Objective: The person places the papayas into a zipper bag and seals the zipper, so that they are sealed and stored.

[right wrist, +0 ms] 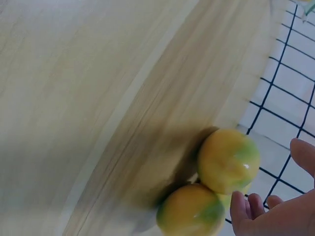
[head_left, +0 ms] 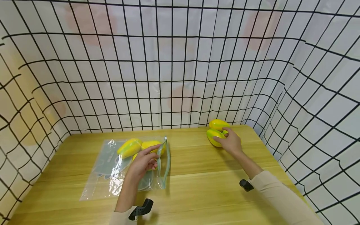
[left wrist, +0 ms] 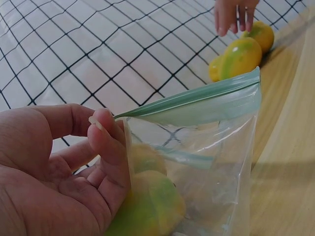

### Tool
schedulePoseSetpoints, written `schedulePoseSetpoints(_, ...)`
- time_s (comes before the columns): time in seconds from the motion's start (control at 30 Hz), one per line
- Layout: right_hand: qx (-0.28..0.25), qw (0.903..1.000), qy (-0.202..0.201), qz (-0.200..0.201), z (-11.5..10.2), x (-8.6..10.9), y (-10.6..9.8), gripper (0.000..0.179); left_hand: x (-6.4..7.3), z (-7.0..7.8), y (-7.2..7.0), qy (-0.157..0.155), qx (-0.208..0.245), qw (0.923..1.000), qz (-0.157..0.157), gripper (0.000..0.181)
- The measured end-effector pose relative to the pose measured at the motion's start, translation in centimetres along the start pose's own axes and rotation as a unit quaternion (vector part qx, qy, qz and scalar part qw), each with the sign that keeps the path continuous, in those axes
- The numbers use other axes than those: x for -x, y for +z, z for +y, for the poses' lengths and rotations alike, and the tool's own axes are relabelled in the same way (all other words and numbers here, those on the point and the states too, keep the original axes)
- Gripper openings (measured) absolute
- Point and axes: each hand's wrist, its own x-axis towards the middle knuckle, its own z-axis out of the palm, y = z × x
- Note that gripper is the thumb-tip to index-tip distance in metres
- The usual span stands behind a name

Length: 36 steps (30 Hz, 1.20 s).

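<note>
A clear zip bag (head_left: 98, 184) with a green zip strip (left wrist: 197, 101) lies at the left of the table, its mouth facing right. Yellow-green mangoes (head_left: 130, 148) are inside it. My left hand (head_left: 142, 164) pinches the edge of the bag's mouth between its fingers, and the mouth stands parted. At the back right, my right hand (head_left: 231, 142) reaches over a cluster of mangoes (head_left: 214, 137), thumb and fingers spread around them. In the right wrist view, its fingertips (right wrist: 238, 204) are right at one mango (right wrist: 229, 161), while another mango (right wrist: 191, 211) sits beside it.
A black wire grid (head_left: 174, 72) backed by white sheeting stands along the back and both sides of the wooden table (head_left: 194, 175). The right-hand mangoes lie close to the back grid. Each wrist wears a black camera mount (head_left: 142, 209).
</note>
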Motion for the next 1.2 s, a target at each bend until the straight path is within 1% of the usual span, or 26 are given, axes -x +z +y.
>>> schedulePoseSetpoints(0.23, 0.006, 0.9999, 0.0, 0.012, 0.6, -0.6, 0.4, 0.074, 0.0, 0.0, -0.1, 0.004, -0.005, 0.9999, -0.009, 0.049)
schedulePoseSetpoints(0.37, 0.008, 0.9998, -0.008, 0.018, 0.9, -0.9, 0.7, 0.073, -0.1, 0.0, -0.2, 0.006, -0.006, 0.9999, -0.015, 0.05)
schedulePoseSetpoints(0.47, 0.006, 0.9997, -0.012, 0.018, 1.1, -1.1, 1.1, 0.073, 0.0, 0.0, -0.1, 0.005, -0.003, 0.9999, -0.013, 0.049)
schedulePoseSetpoints(0.73, -0.016, 0.9997, -0.006, 0.02, 1.4, -1.4, 2.1, 0.074, 0.0, 0.1, -0.1, 0.006, -0.003, 0.9999, -0.008, 0.05)
schedulePoseSetpoints(0.87, -0.012, 0.9996, -0.003, 0.027, 1.5, -1.7, 2.6, 0.074, 0.0, 0.1, -0.2, 0.006, -0.003, 0.9999, -0.008, 0.05)
schedulePoseSetpoints(1.2, 0.015, 0.9976, -0.038, 0.055, 1.4, -1.8, 3.5, 0.069, 0.1, 0.1, -0.3, 0.007, -0.002, 1.0, -0.006, 0.049)
